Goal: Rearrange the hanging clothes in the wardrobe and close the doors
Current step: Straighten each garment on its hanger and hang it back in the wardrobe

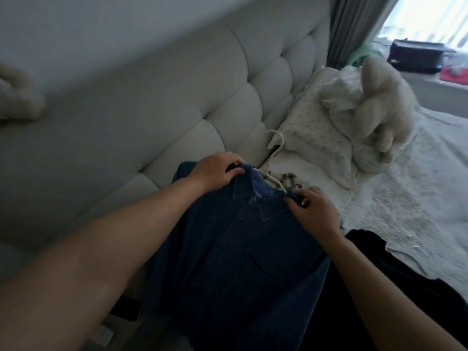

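A dark blue denim shirt (235,249) lies spread on the bed, collar toward the headboard. A white hanger (274,182) shows at its neck opening. My left hand (217,171) grips the shirt's left shoulder, fingers curled over the cloth. At the right shoulder, my right hand (316,211) pinches the denim. A second white hanger (276,141) lies just beyond, against the pillow. A plaid garment (291,179) peeks out under the collar. A black garment (379,287) lies to the right of the shirt. No wardrobe is in view.
A tufted pale headboard (177,102) runs along the left. White pillows (316,148) and a cream plush toy (379,110) sit at the bed's head. A white bedspread (417,198) covers the right. A dark case (417,57) stands on the window sill.
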